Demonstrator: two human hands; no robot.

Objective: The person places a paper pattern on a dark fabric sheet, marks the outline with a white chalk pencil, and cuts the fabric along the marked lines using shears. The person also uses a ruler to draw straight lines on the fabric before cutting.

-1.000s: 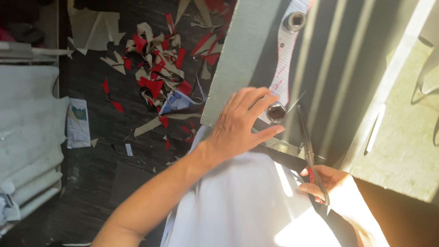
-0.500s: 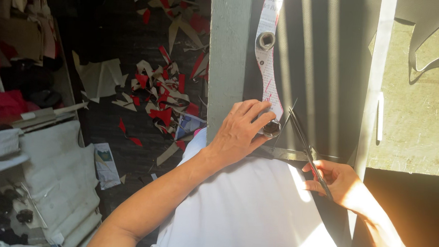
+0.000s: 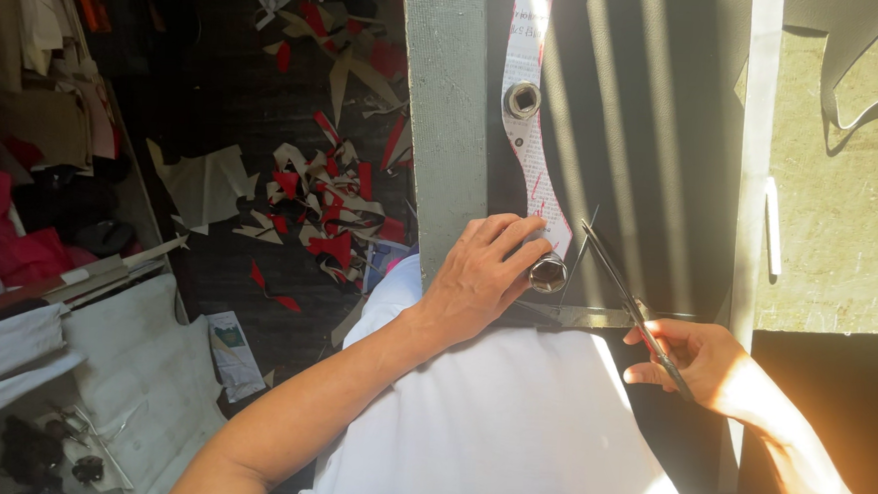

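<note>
My left hand (image 3: pixel 483 274) lies flat on the near edge of a dark fabric sheet (image 3: pixel 655 138), fingertips pressing a curved paper pattern strip (image 3: pixel 531 142) beside a metal socket weight (image 3: pixel 548 273). A second socket weight (image 3: pixel 522 100) sits farther up the strip. My right hand (image 3: pixel 698 363) grips a pair of scissors (image 3: pixel 622 292), blades open and pointing up-left into the dark fabric just right of the pattern's lower end.
The grey table edge (image 3: pixel 445 127) runs down the left of the fabric. Red and beige scraps (image 3: pixel 326 206) litter the dark floor below. Folded cloth and a white box (image 3: pixel 13 355) stand at left. A tan surface (image 3: pixel 841 228) with a white chalk stick (image 3: pixel 775 227) lies at right.
The view has shifted slightly, so the table sits more upright in frame. My right hand and the scissors have edged forward along the fabric; my left hand stays on the pattern and weight.
</note>
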